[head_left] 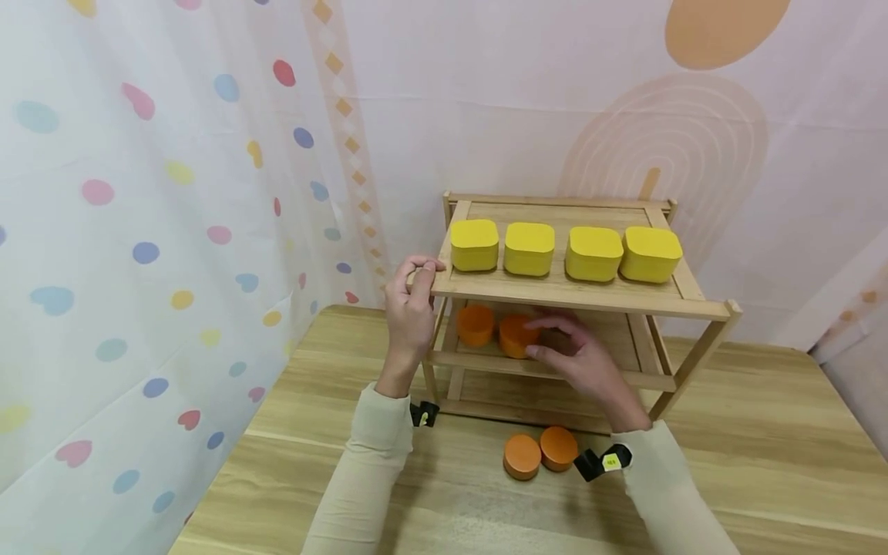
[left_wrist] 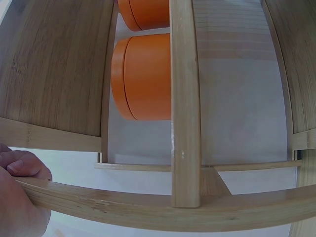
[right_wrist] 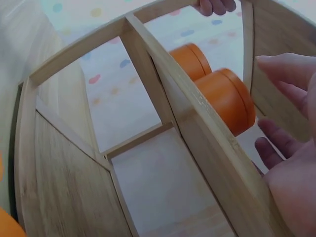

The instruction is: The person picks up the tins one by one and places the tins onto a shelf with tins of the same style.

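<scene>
While the left hand grips the front left corner of the wooden shelf rack, fingers curled over the top board's edge, the right hand reaches into the middle shelf with loosely spread fingers around an orange tin; its fingertips lie at the tin's side, but whether they press on it cannot be told, and the grip is not closed round it. A second orange tin stands just to the left, touching or nearly so. Four yellow boxes sit in a row on the top shelf. Two more orange tins rest together on the desk before the rack.
</scene>
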The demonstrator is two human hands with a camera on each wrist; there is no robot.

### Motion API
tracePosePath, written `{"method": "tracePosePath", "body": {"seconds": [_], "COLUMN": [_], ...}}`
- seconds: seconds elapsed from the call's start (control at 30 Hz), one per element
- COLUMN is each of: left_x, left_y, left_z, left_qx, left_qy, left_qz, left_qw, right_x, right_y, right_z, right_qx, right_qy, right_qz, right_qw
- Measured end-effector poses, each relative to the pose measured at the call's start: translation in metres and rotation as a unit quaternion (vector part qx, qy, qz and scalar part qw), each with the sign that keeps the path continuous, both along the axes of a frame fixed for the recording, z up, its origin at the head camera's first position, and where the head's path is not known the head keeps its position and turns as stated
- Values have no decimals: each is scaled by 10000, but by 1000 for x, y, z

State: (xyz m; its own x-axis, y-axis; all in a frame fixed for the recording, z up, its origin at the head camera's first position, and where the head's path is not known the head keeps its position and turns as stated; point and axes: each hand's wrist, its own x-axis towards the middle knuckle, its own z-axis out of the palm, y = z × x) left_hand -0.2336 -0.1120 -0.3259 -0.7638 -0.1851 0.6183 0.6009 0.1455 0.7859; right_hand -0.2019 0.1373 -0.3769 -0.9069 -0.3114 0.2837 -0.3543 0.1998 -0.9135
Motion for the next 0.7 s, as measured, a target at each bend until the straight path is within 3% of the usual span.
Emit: {"method": "tracePosePath", "body": {"seconds": [0.17,0.37,0.57,0.7], "left_x": [-1,0,0,-1], "left_y": [0,-2,-1,-1], "left_z": [0,-1,0,0], "left_qx": [-5,3,4,38], "left_qy": [41,-1,-50,-44], "left_qz": [9,43,4,-3], "left_qw": [10000,10000,10000,10000], "right_x": [11,28,46,54], "right_y": [4,13,26,32], "right_z": [-4,-8,-15,-25], "right_qx": [-390,-1090,-1135,-1073], "right_qy": [528,1185,1366,1356], "right_qz": [-72,437,1013,1169], "right_qw": [9978,9860,9789,9780]}}
